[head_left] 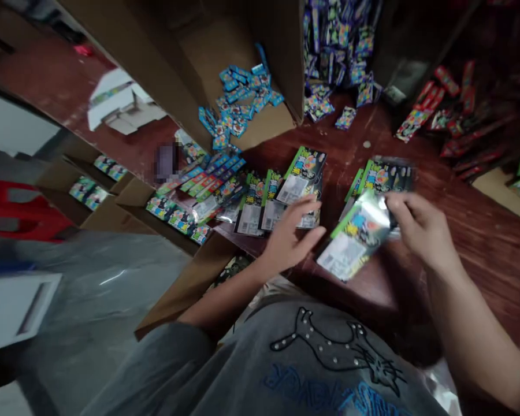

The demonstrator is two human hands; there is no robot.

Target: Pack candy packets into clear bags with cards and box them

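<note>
My right hand (422, 228) pinches the top corner of a shiny flat packet (357, 234) with a green edge and dark printed front, which hangs tilted over the table. Behind it lies a fanned pile of similar packets (379, 170). My left hand (290, 237) has its thumb and fingers apart, by the lower edge of another packet (305, 167) on the table; whether it touches that one I cannot tell. More overlapping green-edged packets (251, 205) lie just left of this hand.
Small blue sachets (242, 95) lie in an open cardboard box (264, 136). Purple sachets (338, 34) heap at the back, red ones (455, 115) at right. Along the table's (494, 231) left edge stand cartons (190, 283) with packets inside. A red stool (23, 211) stands on the floor.
</note>
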